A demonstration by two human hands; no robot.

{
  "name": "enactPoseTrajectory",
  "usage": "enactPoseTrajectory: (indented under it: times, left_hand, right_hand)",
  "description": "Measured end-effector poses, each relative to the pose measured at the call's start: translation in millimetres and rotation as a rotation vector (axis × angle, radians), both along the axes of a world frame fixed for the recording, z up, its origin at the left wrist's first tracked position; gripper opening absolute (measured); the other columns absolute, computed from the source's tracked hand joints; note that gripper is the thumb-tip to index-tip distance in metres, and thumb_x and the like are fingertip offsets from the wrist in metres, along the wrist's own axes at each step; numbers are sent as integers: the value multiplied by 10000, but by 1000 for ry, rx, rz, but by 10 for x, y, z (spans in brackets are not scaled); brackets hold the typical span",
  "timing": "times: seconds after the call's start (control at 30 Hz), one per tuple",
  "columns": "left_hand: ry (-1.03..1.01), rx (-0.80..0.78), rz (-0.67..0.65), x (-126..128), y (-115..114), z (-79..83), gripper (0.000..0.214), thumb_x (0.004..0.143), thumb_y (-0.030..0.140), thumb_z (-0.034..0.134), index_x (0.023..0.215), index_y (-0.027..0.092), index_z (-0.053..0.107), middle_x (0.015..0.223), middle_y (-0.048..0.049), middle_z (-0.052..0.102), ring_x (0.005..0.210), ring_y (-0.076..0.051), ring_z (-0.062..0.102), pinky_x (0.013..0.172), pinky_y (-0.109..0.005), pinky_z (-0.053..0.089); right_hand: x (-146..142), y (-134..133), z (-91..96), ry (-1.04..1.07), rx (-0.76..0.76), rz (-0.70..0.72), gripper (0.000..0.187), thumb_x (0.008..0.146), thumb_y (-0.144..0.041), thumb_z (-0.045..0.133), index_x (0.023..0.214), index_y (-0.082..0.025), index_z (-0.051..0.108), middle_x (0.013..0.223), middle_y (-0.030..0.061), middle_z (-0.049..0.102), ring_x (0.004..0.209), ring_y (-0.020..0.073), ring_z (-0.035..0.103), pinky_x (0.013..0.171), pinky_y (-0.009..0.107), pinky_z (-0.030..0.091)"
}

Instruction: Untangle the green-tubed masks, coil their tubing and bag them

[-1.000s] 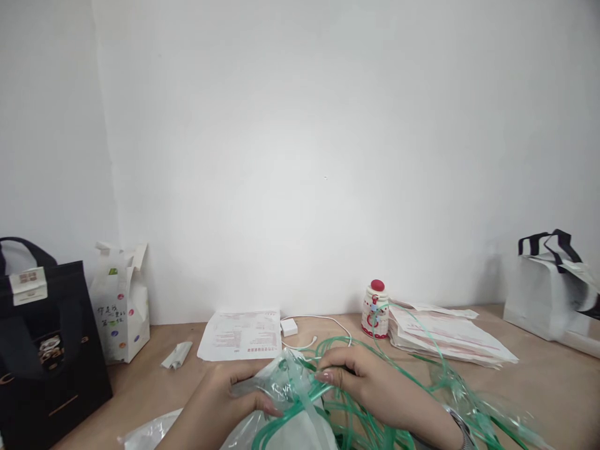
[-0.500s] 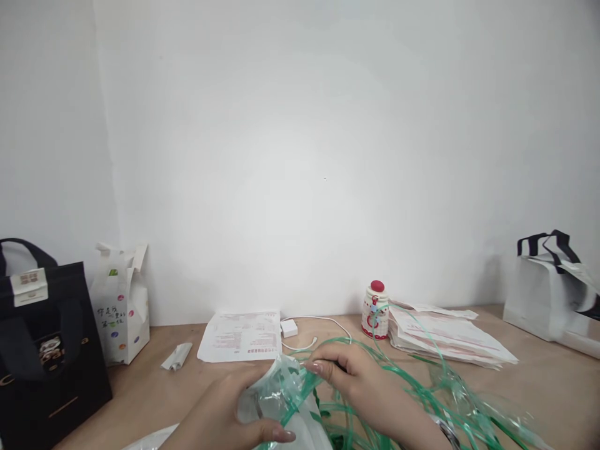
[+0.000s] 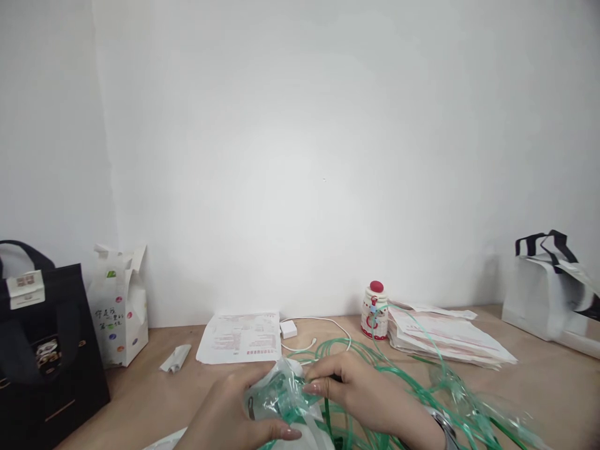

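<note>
My left hand (image 3: 237,412) is closed round a clear plastic bag (image 3: 263,394), its thumb lying across the front. Inside the bag, or just at its mouth, is a translucent green plastic piece (image 3: 289,409), partly hidden by glare and folds. My right hand (image 3: 349,382) pinches at the bag's right side with thumb and fingers, at the green piece. Exactly what lies between those fingertips is hard to separate, bag film or green plastic. Loops of green tubing (image 3: 415,390) spread behind and under my right forearm, running towards clear plastic mask-like parts (image 3: 462,390).
Behind stand a printed sheet (image 3: 241,337), a white charger (image 3: 289,329) with cable, a red-capped bottle (image 3: 375,312) and a stack of printed paper bags (image 3: 445,334). A black bag (image 3: 51,350) and white paper bag (image 3: 122,306) stand left; a white tote (image 3: 532,297) stands right.
The green tube that stretched across the bag's mouth at my right fingers has gone down, and a bulkier green piece now shows in the bag. My right hand has shifted slightly lower.
</note>
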State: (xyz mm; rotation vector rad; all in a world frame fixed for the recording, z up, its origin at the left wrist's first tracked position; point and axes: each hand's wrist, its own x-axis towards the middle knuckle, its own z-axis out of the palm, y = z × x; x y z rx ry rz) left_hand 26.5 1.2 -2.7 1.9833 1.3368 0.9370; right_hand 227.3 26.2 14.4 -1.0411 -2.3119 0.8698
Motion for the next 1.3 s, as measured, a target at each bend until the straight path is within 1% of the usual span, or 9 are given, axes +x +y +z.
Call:
enactPoseTrajectory:
  times: [0.17,0.4,0.57,0.67,0.77,0.9,1.0,1.13,1.3]
  left_hand:
    - [33,15,-36,39,6,-9,447,532,300,791,965,238,700,992,10,723,958,-260,621,855,-287,454]
    - [-15,34,-35,52,40,-39,449,520,252,791,960,221,705,974,11,729,963,-261,623,863,-296,462]
    - [-28,19,-44,44,55,-45,439,516,240,786,948,213,710,950,2,735,936,-272,633,830,-299,480]
    - [-72,20,-33,38,57,-61,415,510,213,788,919,215,719,912,7,742,900,-263,644,803,-289,487]
    - [-99,34,18,33,53,-71,414,485,202,802,892,215,726,883,7,746,877,-263,647,807,-298,483]
    - [-156,-24,15,21,46,-47,439,468,197,812,897,228,724,915,14,744,926,-267,635,822,-292,479]
    - [-150,-80,-29,24,37,4,400,481,196,811,870,236,723,905,23,743,951,-263,625,845,-296,468]
    - [-101,-70,-106,42,17,60,339,493,235,814,819,226,724,836,29,739,961,-271,613,904,-334,436]
    - [-107,-56,-32,53,19,23,399,469,227,821,856,220,726,866,10,744,933,-279,624,880,-346,456]
  right_hand:
    - [49,47,6,9,-40,28,213,823,-257,512,703,-158,658,633,-24,512,631,115,443,609,206,362]
    - [44,55,5,20,-33,36,202,822,-248,518,765,-162,692,671,-12,590,660,122,492,637,204,384]
    - [16,80,-42,61,9,27,185,807,-209,520,706,-163,667,627,-26,541,618,114,458,597,203,364]
    - [-4,81,-51,66,19,18,189,803,-192,519,649,-163,624,582,-44,467,586,104,409,567,201,335]
    - [-17,64,-43,50,31,25,228,813,-188,502,593,-159,556,562,-52,390,566,96,363,541,204,303]
    - [0,0,-13,5,37,33,291,823,-226,494,540,-159,508,550,-54,343,548,93,323,531,206,300]
    - [44,-70,26,-39,28,-39,281,825,-269,488,575,-168,568,541,-48,385,539,101,347,512,207,305]
    - [92,-117,65,-54,47,-151,221,800,-312,514,669,-189,643,565,-32,480,555,120,397,483,208,303]
    - [92,-73,52,-35,-11,-89,287,824,-368,489,711,-181,675,601,-24,529,570,120,425,519,209,337]
